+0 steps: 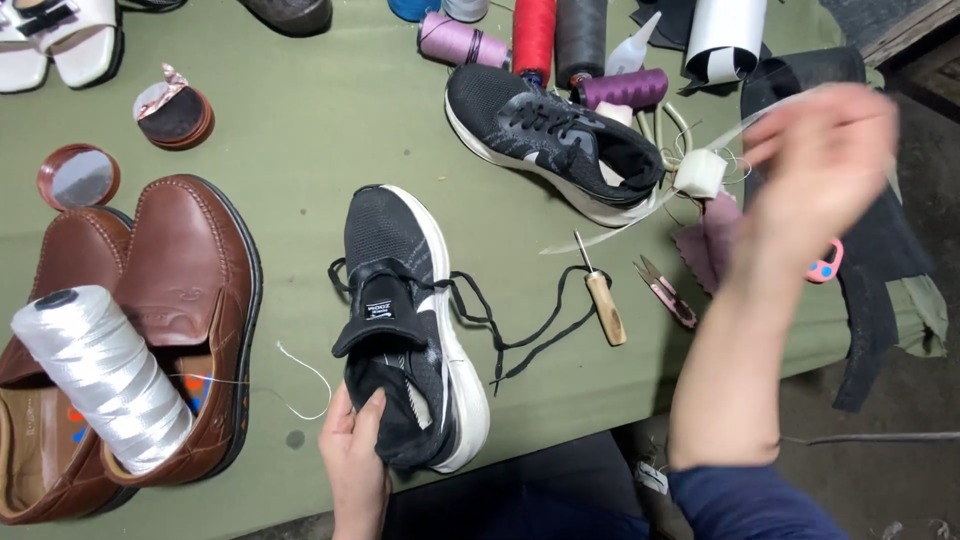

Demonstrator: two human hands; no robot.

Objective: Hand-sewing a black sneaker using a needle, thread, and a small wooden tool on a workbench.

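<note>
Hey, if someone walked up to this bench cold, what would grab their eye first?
Probably the black sneaker with the white sole at centre, laces undone, gripped at the heel by the left hand. Next, the blurred right hand raised at the right, pulling a pale strand. Then the big white thread spool lying on the brown leather shoes at the left.

Even soft light, motion-blurred right hand (820, 165)
</note>
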